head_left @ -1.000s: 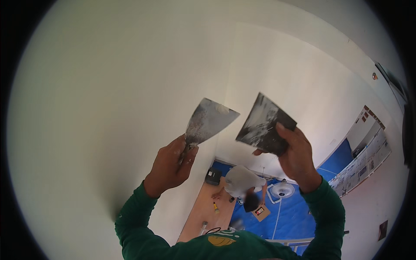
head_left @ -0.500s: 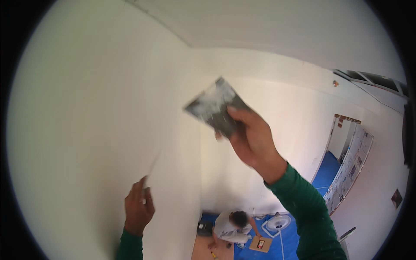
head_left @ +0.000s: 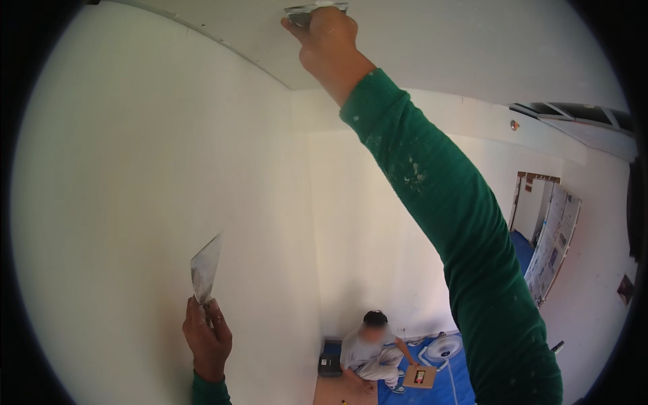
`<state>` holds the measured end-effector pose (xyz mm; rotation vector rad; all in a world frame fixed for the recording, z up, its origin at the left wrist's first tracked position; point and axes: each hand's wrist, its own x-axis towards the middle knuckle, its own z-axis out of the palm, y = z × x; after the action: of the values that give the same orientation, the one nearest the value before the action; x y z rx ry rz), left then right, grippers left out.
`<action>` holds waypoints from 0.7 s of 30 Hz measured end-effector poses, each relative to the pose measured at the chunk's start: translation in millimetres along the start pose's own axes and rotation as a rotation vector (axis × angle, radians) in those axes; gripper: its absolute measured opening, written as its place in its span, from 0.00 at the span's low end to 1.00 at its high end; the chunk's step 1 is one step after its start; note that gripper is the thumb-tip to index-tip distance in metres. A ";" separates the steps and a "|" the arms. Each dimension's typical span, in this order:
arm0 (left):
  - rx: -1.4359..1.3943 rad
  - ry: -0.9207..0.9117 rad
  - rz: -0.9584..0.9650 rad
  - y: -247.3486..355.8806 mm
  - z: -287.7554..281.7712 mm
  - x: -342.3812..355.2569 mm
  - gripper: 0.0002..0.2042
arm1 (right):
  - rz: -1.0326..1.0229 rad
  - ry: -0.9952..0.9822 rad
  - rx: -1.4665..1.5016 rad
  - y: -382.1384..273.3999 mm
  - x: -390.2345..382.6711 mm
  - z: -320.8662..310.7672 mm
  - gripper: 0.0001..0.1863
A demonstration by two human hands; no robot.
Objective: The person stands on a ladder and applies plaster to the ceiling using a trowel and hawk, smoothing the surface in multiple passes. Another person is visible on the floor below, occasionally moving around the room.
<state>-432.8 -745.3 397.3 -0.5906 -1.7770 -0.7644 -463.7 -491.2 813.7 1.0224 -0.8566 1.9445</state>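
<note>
My right hand (head_left: 329,37) is stretched up to the white ceiling (head_left: 439,47), gripping a wide putty knife (head_left: 312,11) whose blade lies against the ceiling near its seam with the wall. The green sleeve of that arm runs down the right half of the view. My left hand (head_left: 206,335) is low at the left, next to the white wall (head_left: 135,202). It holds a second putty knife (head_left: 204,270) by the handle, its smeared blade pointing upward and edge-on to me.
Far below, another person (head_left: 368,351) in a grey shirt crouches in the room corner on blue floor covering (head_left: 459,378), beside a small dark box (head_left: 329,365) and a white round fan (head_left: 443,348). A doorway (head_left: 533,209) opens at the right.
My right arm has risen from in front of me to the ceiling with its knife. My left hand has dropped low to the left with the other knife. The view has tilted upward.
</note>
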 end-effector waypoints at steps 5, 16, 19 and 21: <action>-0.031 0.055 0.035 3.3 -2.5 0.4 0.07 | 0.011 0.047 -0.059 3.2 17.0 24.9 0.13; -0.038 0.062 0.057 -2.3 -7.5 0.5 0.07 | -0.410 -0.010 -0.388 38.4 -20.8 15.9 0.18; -0.036 0.060 0.054 -3.1 -6.9 1.4 0.07 | -0.214 0.060 -0.279 34.6 -9.6 -3.0 0.20; -0.039 0.044 0.030 -2.3 -4.4 2.5 0.06 | -0.228 0.049 -0.294 35.2 2.2 -6.3 0.18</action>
<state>-432.5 -750.0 400.2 -0.6210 -1.7126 -0.7875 -496.8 -502.3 805.4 0.8543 -0.9237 1.5919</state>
